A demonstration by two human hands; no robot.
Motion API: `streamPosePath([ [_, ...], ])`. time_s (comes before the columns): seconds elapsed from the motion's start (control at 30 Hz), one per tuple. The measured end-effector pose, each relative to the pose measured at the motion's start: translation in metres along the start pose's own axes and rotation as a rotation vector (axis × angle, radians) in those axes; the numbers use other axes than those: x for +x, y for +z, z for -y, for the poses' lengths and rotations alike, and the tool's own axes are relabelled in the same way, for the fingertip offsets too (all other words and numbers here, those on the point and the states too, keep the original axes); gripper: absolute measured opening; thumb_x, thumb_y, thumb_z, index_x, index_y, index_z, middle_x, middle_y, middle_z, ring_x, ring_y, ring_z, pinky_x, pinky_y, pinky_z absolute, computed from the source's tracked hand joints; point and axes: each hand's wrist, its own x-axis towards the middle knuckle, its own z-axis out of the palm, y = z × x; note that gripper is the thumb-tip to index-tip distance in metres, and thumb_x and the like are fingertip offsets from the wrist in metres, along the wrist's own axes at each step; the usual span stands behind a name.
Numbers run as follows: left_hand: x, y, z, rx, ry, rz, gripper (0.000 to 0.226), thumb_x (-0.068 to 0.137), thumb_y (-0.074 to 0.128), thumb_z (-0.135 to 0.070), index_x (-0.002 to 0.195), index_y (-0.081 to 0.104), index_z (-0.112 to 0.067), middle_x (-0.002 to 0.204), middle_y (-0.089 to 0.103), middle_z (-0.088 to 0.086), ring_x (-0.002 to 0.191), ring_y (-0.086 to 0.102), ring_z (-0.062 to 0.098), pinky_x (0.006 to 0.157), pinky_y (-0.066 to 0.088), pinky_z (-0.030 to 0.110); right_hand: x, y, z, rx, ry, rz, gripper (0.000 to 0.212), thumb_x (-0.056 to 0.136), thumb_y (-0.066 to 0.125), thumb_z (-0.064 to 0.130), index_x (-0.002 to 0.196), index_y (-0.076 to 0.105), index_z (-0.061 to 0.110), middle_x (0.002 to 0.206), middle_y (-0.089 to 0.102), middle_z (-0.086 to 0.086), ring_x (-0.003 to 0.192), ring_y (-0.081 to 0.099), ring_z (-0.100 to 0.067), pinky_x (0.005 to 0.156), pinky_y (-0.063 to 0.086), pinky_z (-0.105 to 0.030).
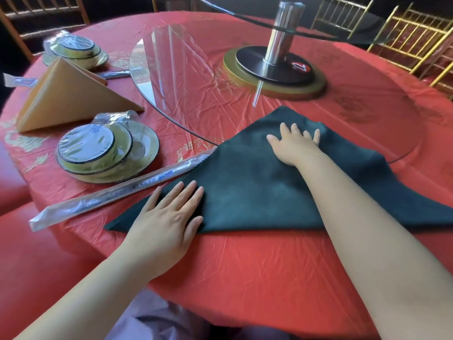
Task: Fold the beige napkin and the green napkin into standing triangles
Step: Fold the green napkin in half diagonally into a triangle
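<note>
The green napkin (257, 187) is laid flat as a dark triangle on the table's near side. The beige napkin (71, 94) is set at far left, folded into a triangle.

I see the green napkin (257, 187) as matt, soft cloth; the red tablecloth (245, 266) is glossy, wrinkled plastic; the turntable (171, 82) is clear smooth glass.

Dark green napkin (257, 192), beige napkin (71, 99), gold-patterned red tablecloth (245, 261)
</note>
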Motion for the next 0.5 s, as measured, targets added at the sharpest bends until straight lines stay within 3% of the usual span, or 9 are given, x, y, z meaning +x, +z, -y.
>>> streamPosePath([
  [0.13, -0.0039, 0.0006, -0.0014, -0.011, 0.005, -0.015, 0.056, 0.093, 0.022, -0.045, 0.138, 0.042, -0.020, 0.141, 0.046, -0.001, 0.130, 0.042, 0.022, 0.106, 0.018, 0.039, -0.0075, 0.0000, -0.0030, -0.058, -0.002, -0.010, 0.065, 0.093, 0.011, 0.060, 0.149, 0.005, 0.027, 0.158, 0.004, -0.009, 0.141, 0.015, -0.039, 0.111, -0.013, -0.053],
  [0.23, -0.0051, -0.0011, -0.0028, 0.000, -0.005, -0.027, 0.054, 0.092, 0.024, -0.041, 0.137, 0.044, -0.021, 0.140, 0.047, -0.001, 0.129, 0.044, 0.022, 0.108, 0.029, 0.044, -0.0075, -0.0004, -0.0075, -0.002, 0.001, 0.009, 0.066, 0.092, 0.011, 0.062, 0.149, 0.004, 0.029, 0.158, 0.001, -0.006, 0.142, 0.008, -0.038, 0.110, -0.014, -0.053],
  [0.37, -0.0081, -0.0033, -0.0067, 0.018, -0.026, -0.068, 0.051, 0.087, 0.029, -0.029, 0.131, 0.052, -0.017, 0.133, 0.055, 0.004, 0.120, 0.053, 0.026, 0.094, 0.041, 0.051, -0.0054, -0.0011, -0.0092, 0.009, 0.002, 0.017, 0.067, 0.092, 0.011, 0.062, 0.149, 0.003, 0.028, 0.158, -0.001, -0.006, 0.143, 0.006, -0.039, 0.110, -0.014, -0.053],
  [0.5, -0.0103, 0.0004, -0.0085, 0.001, -0.062, -0.092, 0.050, 0.087, 0.029, -0.029, 0.129, 0.054, -0.016, 0.132, 0.056, 0.005, 0.120, 0.053, 0.026, 0.098, 0.040, 0.046, -0.0035, 0.0012, -0.0100, 0.072, -0.063, -0.001, 0.066, 0.092, 0.013, 0.063, 0.149, 0.003, 0.030, 0.158, -0.001, -0.001, 0.144, 0.002, -0.032, 0.111, -0.012, -0.053],
])
